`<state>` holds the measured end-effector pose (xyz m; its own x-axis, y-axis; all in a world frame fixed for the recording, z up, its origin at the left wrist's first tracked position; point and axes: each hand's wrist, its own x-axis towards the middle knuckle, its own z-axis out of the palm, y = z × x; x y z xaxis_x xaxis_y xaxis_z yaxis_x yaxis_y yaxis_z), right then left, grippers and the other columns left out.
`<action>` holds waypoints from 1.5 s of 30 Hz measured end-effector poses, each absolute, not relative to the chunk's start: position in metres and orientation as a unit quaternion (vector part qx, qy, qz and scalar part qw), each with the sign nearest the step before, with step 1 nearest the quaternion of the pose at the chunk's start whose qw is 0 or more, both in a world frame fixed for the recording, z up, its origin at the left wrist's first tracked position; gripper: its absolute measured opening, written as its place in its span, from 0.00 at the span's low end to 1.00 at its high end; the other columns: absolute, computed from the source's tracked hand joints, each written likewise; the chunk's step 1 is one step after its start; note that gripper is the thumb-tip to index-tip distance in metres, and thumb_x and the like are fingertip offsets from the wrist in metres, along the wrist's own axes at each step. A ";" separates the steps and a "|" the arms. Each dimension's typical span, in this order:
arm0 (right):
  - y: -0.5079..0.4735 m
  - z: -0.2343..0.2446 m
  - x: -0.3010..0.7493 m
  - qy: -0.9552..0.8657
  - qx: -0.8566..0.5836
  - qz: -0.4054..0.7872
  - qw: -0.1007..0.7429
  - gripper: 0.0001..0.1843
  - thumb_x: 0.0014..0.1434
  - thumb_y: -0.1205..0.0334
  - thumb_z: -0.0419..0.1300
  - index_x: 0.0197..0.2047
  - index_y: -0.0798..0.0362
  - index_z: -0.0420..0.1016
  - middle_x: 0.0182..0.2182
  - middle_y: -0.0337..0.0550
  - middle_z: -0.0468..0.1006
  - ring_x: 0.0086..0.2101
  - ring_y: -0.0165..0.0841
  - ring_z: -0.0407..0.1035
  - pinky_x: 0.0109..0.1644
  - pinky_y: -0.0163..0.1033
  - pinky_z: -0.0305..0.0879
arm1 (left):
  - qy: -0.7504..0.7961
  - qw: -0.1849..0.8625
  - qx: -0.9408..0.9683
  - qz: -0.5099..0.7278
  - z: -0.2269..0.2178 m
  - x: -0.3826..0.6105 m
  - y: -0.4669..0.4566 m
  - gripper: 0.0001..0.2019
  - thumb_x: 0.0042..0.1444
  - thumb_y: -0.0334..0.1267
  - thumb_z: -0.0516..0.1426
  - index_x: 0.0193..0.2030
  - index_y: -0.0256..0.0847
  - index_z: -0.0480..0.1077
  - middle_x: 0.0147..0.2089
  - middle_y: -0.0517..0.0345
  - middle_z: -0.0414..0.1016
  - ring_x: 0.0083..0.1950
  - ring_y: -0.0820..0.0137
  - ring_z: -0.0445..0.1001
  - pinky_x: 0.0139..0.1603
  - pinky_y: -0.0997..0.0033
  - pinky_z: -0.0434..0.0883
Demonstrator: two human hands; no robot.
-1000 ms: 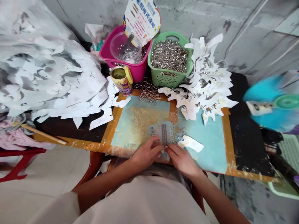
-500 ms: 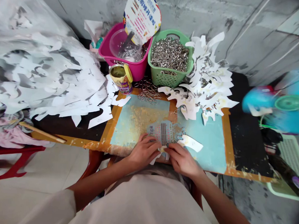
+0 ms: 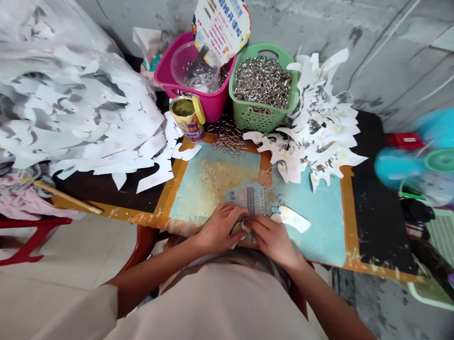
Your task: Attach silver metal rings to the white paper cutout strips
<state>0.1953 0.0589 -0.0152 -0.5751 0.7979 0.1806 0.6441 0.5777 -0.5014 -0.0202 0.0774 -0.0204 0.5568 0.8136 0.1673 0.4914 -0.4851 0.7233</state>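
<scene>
My left hand (image 3: 219, 228) and my right hand (image 3: 272, 238) meet at the near edge of the blue work board (image 3: 323, 215). Both are closed in a pinch on a small white paper cutout (image 3: 246, 226) between them, mostly hidden by the fingers. A printed card with stripes (image 3: 256, 198) lies just beyond the fingers. A white paper tag with a metal ring (image 3: 291, 217) rests to the right of my right hand.
A green basket (image 3: 262, 85) full of metal rings and a pink basket (image 3: 194, 77) stand at the back. A yellow tin (image 3: 187, 118) and loose rings (image 3: 228, 138) lie before them. White paper cutouts pile up at left (image 3: 74, 106) and back right (image 3: 320, 129). A blue fan (image 3: 436, 160) spins at right.
My hands have drawn closer together over the small cutout, folding it in so less of it shows. The view shifted slightly to the left.
</scene>
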 end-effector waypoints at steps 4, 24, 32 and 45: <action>0.051 -0.021 0.201 -0.853 -0.397 0.149 0.302 0.17 0.67 0.71 0.50 0.51 0.51 0.77 0.44 0.48 0.82 0.39 0.33 0.77 0.43 0.38 0.74 | 0.431 0.414 0.749 0.286 -0.003 -0.017 0.076 0.16 0.60 0.41 0.58 0.53 0.39 0.67 0.49 0.49 0.77 0.50 0.62 0.76 0.52 0.59 0.73; 0.039 0.040 0.165 -0.581 -0.575 0.410 0.404 0.05 0.63 0.62 0.60 0.34 0.50 0.73 0.29 0.39 0.75 0.28 0.29 0.69 0.29 0.33 0.66 | 0.435 0.528 0.619 0.385 0.035 -0.009 0.058 0.11 0.57 0.34 0.61 0.47 0.39 0.74 0.45 0.51 0.80 0.47 0.64 0.78 0.49 0.67 0.74; 0.035 0.042 0.164 -0.656 -0.481 0.361 0.456 0.07 0.62 0.72 0.58 0.39 0.50 0.72 0.35 0.41 0.75 0.36 0.31 0.70 0.41 0.37 0.68 | 0.486 0.602 0.462 0.434 0.040 0.000 0.062 0.11 0.61 0.42 0.60 0.32 0.37 0.69 0.26 0.63 0.70 0.26 0.79 0.65 0.27 0.80 0.63; 0.045 0.046 0.168 -0.599 -0.573 0.424 0.365 0.08 0.64 0.61 0.57 0.32 0.51 0.66 0.26 0.36 0.70 0.25 0.28 0.64 0.30 0.34 0.62 | 0.474 0.589 0.501 0.421 0.045 -0.001 0.063 0.10 0.62 0.41 0.59 0.33 0.38 0.68 0.27 0.63 0.70 0.26 0.78 0.64 0.27 0.79 0.62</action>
<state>0.1680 0.0454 0.0461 -0.0768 0.9958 -0.0495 0.3776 -0.0169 -0.9258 -0.0011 0.0625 0.0451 0.1966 0.9710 -0.1362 -0.0221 0.1433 0.9894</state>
